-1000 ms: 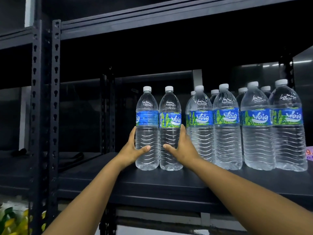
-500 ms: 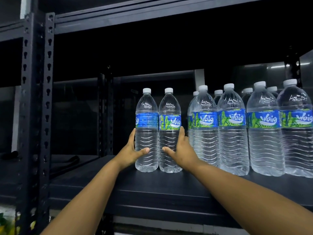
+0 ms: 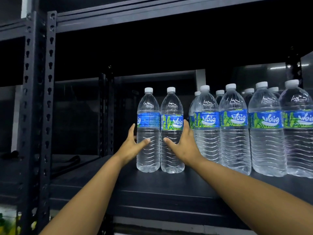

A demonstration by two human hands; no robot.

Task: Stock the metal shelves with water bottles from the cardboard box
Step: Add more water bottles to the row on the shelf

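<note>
1. Left hand (image 3: pixel 131 144): I see it wrapped around the left side of the left bottle (image 3: pixel 148 131), thumb laid across the ribbed front below the label, fingers reaching behind. The grip is a loose curl round the body rather than a tight squeeze.
2. Right hand (image 3: pixel 183 146): it mirrors the other on the right bottle (image 3: pixel 171 131), thumb on the front ribs, fingers up along the right flank to the label edge.
3. Held pair: both bottles stand upright on the shelf board (image 3: pixel 152 187), touching each other side by side, white caps on. I cannot tell whether their bases bear full weight on the board or are just lifted.
4. Stocked row (image 3: pixel 237 129): clear bottles with blue and green "Waig" labels stand upright to the right of the held pair, in a front rank with more caps showing behind. A narrow gap separates the right bottle from the nearest of them.
5. Shelf frame: a dark perforated upright post (image 3: pixel 38 107) stands at the left; an upper shelf beam (image 3: pixel 152 12) runs across the top.
6. Left part of the board: a dark strap-like item (image 3: pixel 72 159) lies there, too dim for me to identify.
</note>
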